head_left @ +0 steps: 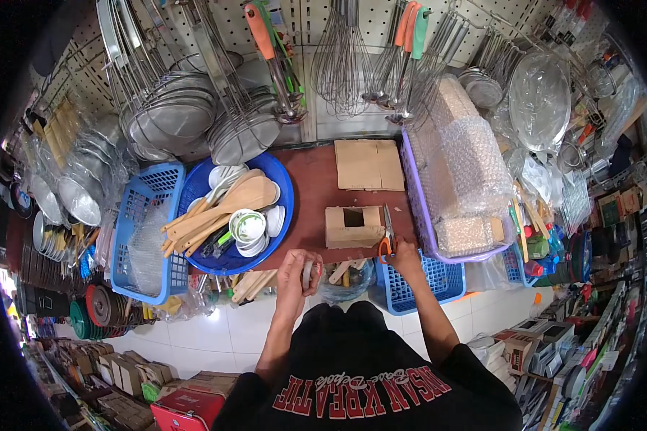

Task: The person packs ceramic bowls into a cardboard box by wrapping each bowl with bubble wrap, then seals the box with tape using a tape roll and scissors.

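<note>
Left hand (297,276): closed around 1 small roll (309,273), looks like tape, held upright over the near table edge. Right hand (404,256): fingers on the orange handles of 1 pair of scissors (387,233), blades pointing away, lying on the brown table (313,187) just right of 1 small cardboard box (354,227) with a square hole on top. 1 flat cardboard sheet (369,164) behind it. 1 round blue basin (280,176) to the left, 1 purple basket (414,194) to the right.
</note>
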The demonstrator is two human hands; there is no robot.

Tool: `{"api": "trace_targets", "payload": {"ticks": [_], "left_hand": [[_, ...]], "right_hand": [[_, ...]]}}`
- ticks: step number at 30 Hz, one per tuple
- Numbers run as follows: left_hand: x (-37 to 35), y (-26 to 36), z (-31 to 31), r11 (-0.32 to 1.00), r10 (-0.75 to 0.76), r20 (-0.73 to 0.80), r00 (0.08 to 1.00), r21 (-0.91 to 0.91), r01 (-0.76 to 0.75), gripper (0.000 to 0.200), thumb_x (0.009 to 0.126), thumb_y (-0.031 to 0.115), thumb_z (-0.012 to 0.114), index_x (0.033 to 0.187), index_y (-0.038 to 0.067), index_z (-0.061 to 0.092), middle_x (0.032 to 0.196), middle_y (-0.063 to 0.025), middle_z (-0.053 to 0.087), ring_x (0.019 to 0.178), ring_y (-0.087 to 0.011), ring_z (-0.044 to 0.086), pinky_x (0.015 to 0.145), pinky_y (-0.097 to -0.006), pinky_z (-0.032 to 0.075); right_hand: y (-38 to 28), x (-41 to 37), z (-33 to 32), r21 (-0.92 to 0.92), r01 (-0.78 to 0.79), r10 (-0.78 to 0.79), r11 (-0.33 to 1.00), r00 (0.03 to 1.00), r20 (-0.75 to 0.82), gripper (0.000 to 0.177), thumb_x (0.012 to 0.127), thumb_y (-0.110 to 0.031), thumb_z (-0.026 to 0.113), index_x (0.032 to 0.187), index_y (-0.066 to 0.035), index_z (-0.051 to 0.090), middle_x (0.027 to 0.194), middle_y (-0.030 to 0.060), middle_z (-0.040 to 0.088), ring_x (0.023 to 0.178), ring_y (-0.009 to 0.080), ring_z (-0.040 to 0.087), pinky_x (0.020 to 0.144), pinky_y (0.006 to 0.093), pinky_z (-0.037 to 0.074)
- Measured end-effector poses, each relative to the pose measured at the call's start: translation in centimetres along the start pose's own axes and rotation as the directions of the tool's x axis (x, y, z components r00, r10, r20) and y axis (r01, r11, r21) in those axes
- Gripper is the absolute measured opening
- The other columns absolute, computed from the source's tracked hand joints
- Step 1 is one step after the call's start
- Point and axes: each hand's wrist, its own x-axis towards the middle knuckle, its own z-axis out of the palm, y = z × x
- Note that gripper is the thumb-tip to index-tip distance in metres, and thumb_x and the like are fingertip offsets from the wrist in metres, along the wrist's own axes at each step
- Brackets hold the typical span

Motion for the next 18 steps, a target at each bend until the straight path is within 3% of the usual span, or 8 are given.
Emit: {"api": "trace_targets", "payload": {"ticks": [2, 5, 8, 11, 12, 15, 18], "left_hand": [[0.0, -0.1, -0.1, 1.000, -0.008, -0.004, 1.000, -0.008, 0.007, 0.022, 0.109, 0.027, 0.042, 0.103, 0.009, 0.054, 0.095, -0.0090, 0.064, 0.053, -0.0053, 0.042, 0.042, -0.0209, 0.023], [0.2, -0.3, -0.4, 1.000, -0.006, 0.002, 1.000, -0.001, 0.006, 0.022, 0.109, 0.027, 0.042, 0.104, 0.010, 0.053, 0.094, -0.0090, 0.064, 0.053, -0.0055, 0.043, 0.042, -0.0212, 0.023], [0.4, -0.3, -0.4, 1.000, -0.011, 0.001, 1.000, -0.014, 0.011, 0.022, 0.109, 0.027, 0.041, 0.104, 0.010, 0.053, 0.093, -0.0090, 0.064, 0.052, -0.0056, 0.042, 0.043, -0.0215, 0.023], [0.4, -0.1, -0.5, 1.000, -0.014, -0.013, 1.000, -0.024, 0.014, 0.024, 0.109, 0.028, 0.041, 0.102, 0.009, 0.053, 0.092, -0.0089, 0.064, 0.052, -0.0056, 0.042, 0.043, -0.0215, 0.024], [0.5, -0.1, -0.5, 1.000, -0.014, -0.016, 1.000, -0.024, 0.014, 0.024, 0.109, 0.028, 0.040, 0.102, 0.009, 0.053, 0.091, -0.0089, 0.064, 0.052, -0.0056, 0.042, 0.043, -0.0214, 0.024], [0.7, -0.1, -0.6, 1.000, -0.005, -0.013, 1.000, -0.008, 0.005, 0.026, 0.109, 0.028, 0.040, 0.103, 0.008, 0.054, 0.091, -0.0089, 0.064, 0.052, -0.0057, 0.042, 0.043, -0.0216, 0.024], [0.9, 0.0, -0.4, 1.000, -0.021, -0.003, 1.000, -0.017, 0.021, 0.027, 0.109, 0.029, 0.040, 0.104, 0.007, 0.055, 0.089, -0.0082, 0.064, 0.053, -0.0059, 0.042, 0.044, -0.0217, 0.024]], "right_hand": [[1.1, 0.4, 0.8, 0.064, -0.018, 0.016, 0.998, 0.999, 0.033, 0.048, 0.075, -0.019, 0.080, 0.115, -0.004, 0.058, 0.100, 0.0235, 0.071, 0.094, 0.0408, 0.070, 0.078, 0.0486, 0.056], [-0.4, -0.2, -1.2, 0.391, -0.336, 0.196, 0.857, 0.914, 0.356, 0.047, 0.073, -0.020, 0.080, 0.113, -0.003, 0.060, 0.097, 0.0214, 0.071, 0.090, 0.0344, 0.072, 0.075, 0.0421, 0.057], [0.0, -3.2, -0.1, 0.449, -0.101, 0.099, 0.888, 0.995, 0.028, 0.050, 0.073, -0.017, 0.080, 0.116, -0.003, 0.058, 0.097, 0.0188, 0.072, 0.085, 0.0300, 0.073, 0.072, 0.0384, 0.057], [-1.9, -6.8, -1.5, 0.496, 0.005, 0.061, 0.868, 0.991, -0.118, 0.052, 0.074, -0.011, 0.078, 0.121, -0.004, 0.056, 0.096, 0.0176, 0.071, 0.083, 0.0302, 0.073, 0.071, 0.0383, 0.056], [-2.3, -8.0, -2.3, 0.451, 0.077, -0.019, 0.889, 0.991, -0.133, 0.062, 0.077, 0.001, 0.073, 0.134, -0.002, 0.048, 0.106, 0.0157, 0.070, 0.086, 0.0220, 0.073, 0.071, 0.0323, 0.059], [-4.3, -11.0, -5.7, 0.468, 0.076, -0.048, 0.880, 0.996, -0.071, 0.065, 0.073, -0.010, 0.080, 0.132, -0.005, 0.053, 0.097, 0.0157, 0.070, 0.083, 0.0330, 0.072, 0.071, 0.0380, 0.056], [-6.3, -12.5, -8.3, 0.219, 0.334, -0.300, 0.917, 0.938, -0.174, 0.071, 0.069, -0.012, 0.089, 0.131, -0.004, 0.056, 0.100, 0.0116, 0.068, 0.080, 0.0200, 0.067, 0.070, 0.0321, 0.056]]}}
